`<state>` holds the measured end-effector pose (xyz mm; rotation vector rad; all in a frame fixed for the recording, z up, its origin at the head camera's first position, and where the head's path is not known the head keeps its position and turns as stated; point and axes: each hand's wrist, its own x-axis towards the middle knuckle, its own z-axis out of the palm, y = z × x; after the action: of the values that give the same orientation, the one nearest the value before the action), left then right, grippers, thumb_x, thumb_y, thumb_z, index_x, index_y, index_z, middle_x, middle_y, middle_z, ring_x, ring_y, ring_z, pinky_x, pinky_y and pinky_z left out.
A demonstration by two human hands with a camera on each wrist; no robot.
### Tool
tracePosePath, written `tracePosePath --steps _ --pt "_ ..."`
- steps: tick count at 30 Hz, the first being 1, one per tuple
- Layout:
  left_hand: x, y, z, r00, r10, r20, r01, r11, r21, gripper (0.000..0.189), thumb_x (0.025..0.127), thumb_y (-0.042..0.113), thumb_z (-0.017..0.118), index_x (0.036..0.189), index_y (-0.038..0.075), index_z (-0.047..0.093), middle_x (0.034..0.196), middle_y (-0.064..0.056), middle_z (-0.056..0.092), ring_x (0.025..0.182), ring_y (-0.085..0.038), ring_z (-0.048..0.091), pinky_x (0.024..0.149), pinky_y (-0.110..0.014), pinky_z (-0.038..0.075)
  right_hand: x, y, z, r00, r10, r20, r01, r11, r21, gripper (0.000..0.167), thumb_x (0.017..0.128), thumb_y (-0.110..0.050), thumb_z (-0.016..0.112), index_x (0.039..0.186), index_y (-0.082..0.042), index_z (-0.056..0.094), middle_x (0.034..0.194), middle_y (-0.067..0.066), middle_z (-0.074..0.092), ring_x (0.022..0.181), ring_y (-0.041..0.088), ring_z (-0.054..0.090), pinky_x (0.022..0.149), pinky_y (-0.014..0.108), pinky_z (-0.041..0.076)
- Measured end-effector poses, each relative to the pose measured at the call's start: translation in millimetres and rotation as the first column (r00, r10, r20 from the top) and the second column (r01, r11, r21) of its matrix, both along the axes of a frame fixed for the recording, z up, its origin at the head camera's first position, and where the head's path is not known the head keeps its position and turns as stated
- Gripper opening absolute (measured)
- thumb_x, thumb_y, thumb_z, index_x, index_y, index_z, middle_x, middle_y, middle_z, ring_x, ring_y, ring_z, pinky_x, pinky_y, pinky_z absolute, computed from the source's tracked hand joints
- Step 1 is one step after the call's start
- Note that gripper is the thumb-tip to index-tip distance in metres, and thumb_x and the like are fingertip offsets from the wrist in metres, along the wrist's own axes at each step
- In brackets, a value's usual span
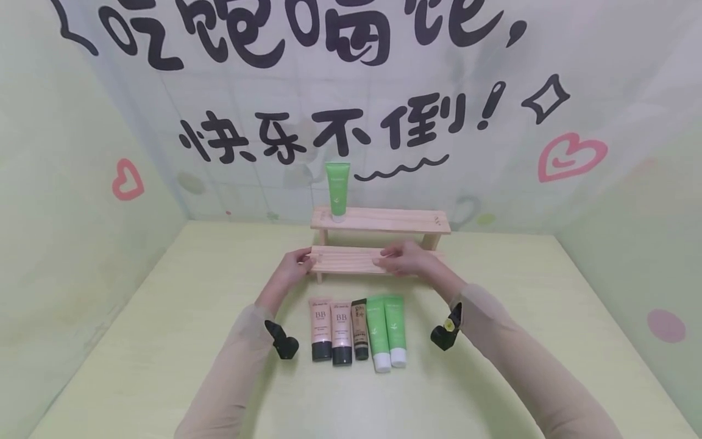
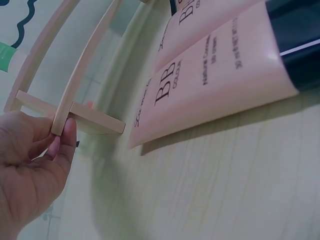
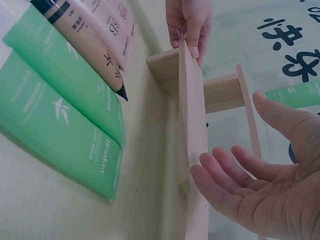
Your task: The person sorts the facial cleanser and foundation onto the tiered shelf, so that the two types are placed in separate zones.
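A two-step wooden stand stands near the back wall. My left hand pinches the left end of its lower step between thumb and fingers, also plain in the left wrist view. Over the right part of that step is my right hand; the right wrist view shows its fingers loosely extended and thumb apart, holding nothing. Whether its fingertips touch the wood I cannot tell. One green tube stands upright, white cap down, at the left of the upper step.
Before the stand, a row of tubes lies on the pale table, caps towards me: two pink BB tubes, a narrow brown tube and two green tubes. A printed backdrop rises behind, with side walls left and right.
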<state>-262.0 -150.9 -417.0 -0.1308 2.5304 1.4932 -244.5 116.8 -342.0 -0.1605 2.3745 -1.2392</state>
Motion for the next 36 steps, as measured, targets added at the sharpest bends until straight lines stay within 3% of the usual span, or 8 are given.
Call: tracePosePath --steps 5,9,18,25,31,36 --pt "1.7 0.4 2.2 1.0 0.0 0.006 0.0 1.0 0.013 0.047 0.095 0.018 0.047 0.139 0.007 0.036 0.122 -0.017 0.053 0.099 -0.022 0.057 0.084 -0.03 0.05 6.1 7 -7.3 1.0 0.004 0.017 -0.004 1.0 0.03 0.055 0.084 -0.034 0.064 0.127 -0.002 0.05 0.122 0.018 0.056 0.107 0.034 0.057 0.088 0.038 0.051" --pt "1.7 0.7 2.8 1.0 0.002 0.013 -0.002 1.0 0.016 0.046 0.096 0.017 0.047 0.139 0.007 0.036 0.124 -0.017 0.053 0.102 -0.024 0.057 0.087 -0.032 0.049 10.8 13 -13.2 1.0 0.014 0.024 -0.014 1.0 0.008 0.056 0.083 -0.03 0.066 0.126 0.002 0.05 0.124 0.021 0.054 0.105 0.034 0.058 0.085 0.035 0.053" --pt "0.6 -2.8 2.5 1.0 -0.005 0.005 0.005 1.0 -0.001 0.046 0.096 0.017 0.046 0.14 0.006 0.036 0.124 -0.019 0.052 0.101 -0.024 0.057 0.084 -0.03 0.05 16.2 23 -26.2 0.996 0.035 0.076 -0.036 0.999 0.006 0.054 0.081 -0.029 0.068 0.122 0.004 0.053 0.115 0.021 0.06 0.104 0.033 0.059 0.084 0.038 0.054" --pt "0.0 -2.3 0.8 1.0 -0.005 0.012 0.005 1.0 0.021 0.046 0.096 0.017 0.046 0.14 0.006 0.035 0.125 -0.019 0.052 0.102 -0.024 0.057 0.086 -0.032 0.05 18.9 26 -32.7 0.995 0.054 0.087 -0.054 0.999 0.0 0.056 0.083 -0.027 0.066 0.125 0.006 0.05 0.119 0.024 0.057 0.106 0.034 0.058 0.084 0.038 0.054" --pt "-1.1 0.1 0.2 1.0 -0.002 0.01 0.002 0.999 0.046 0.046 0.096 0.016 0.046 0.14 0.007 0.035 0.124 -0.019 0.053 0.098 -0.022 0.058 0.083 -0.03 0.05 25.1 27 -34.9 0.996 0.043 0.08 -0.046 0.998 0.031 0.059 0.084 -0.026 0.065 0.129 0.006 0.045 0.126 0.025 0.051 0.11 0.034 0.055 0.085 0.039 0.054" --pt "-1.0 0.3 0.0 1.0 0.001 0.013 -0.002 0.999 0.043 0.046 0.096 0.016 0.046 0.14 0.007 0.035 0.125 -0.018 0.052 0.1 -0.022 0.057 0.085 -0.03 0.051 30.7 26 -43.1 0.998 0.0 0.068 -0.006 0.996 0.084 0.065 0.08 -0.024 0.07 0.13 0.006 0.042 0.122 0.024 0.051 0.104 0.03 0.056 0.079 0.036 0.056"
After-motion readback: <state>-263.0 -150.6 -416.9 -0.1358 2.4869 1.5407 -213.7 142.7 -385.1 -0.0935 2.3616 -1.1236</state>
